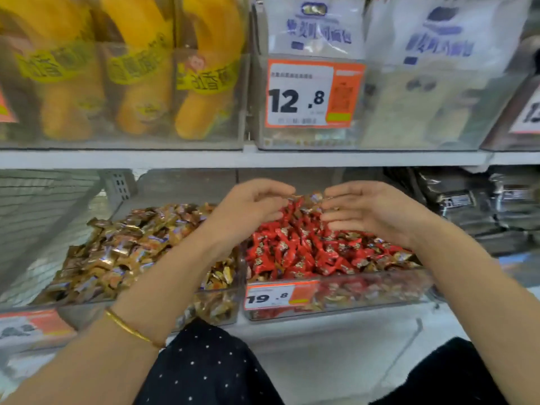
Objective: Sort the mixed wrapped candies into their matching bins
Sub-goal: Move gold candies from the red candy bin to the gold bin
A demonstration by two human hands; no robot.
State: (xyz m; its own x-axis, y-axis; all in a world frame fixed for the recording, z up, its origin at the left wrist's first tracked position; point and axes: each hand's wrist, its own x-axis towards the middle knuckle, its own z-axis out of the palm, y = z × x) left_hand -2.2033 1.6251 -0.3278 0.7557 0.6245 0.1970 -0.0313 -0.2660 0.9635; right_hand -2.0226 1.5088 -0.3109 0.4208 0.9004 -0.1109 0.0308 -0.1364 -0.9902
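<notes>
Most looks sorted, I'd judge: gold bin point(216, 308) clean, red bin point(380, 290) holds red candies point(292, 252) plus stray gold candies point(309, 200) at the back. Left hand point(251, 206) curled over them, grasp unclear; right hand point(371, 211) relaxed, touching the pile.

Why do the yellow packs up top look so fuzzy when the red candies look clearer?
In the head view, the yellow packs are smeared, probably from camera motion, and they sit behind a clear bin front with soft glare. In the same view, the red candies near the middle are sharper, though still a little soft. At the far right, the price tag leans, likely wide-angle distortion.
</notes>
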